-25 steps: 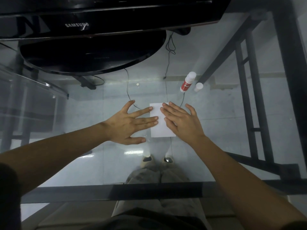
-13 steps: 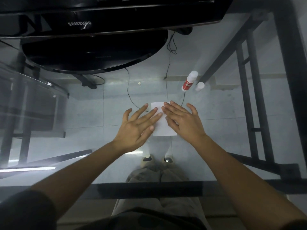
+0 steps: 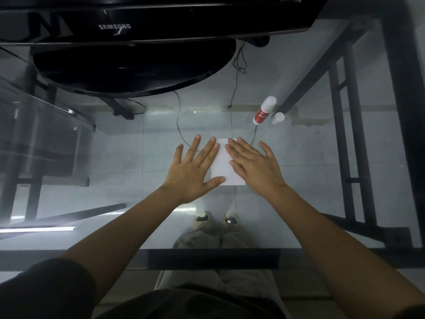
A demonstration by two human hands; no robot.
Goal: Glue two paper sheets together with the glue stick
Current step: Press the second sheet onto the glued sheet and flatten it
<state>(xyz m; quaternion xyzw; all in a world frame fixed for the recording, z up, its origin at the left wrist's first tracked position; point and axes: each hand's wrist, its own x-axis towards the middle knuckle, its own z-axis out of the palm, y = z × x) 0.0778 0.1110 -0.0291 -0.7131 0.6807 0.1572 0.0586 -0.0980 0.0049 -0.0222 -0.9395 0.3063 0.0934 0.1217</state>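
A home or office desk corner: glass table (image 3: 115, 146), Samsung monitor (image 3: 161, 21) at far edge, tiled floor (image 3: 310, 157) beneath.

Dim, bluish, hazy glass table (image 3: 322, 180) glare, wide-angle bending at the edges

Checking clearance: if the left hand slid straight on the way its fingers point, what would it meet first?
Probably nothing soon: the left hand points up-right, toward bare glass left of the glue stick. Depth is uncertain.

Glass desk over a pale tiled floor

A black Samsung monitor (image 3: 138, 26) stands at the far edge of the glass tabletop (image 3: 322, 180); right of it run black metal frame bars (image 3: 349, 134), below it thin cables (image 3: 178, 120) trail.
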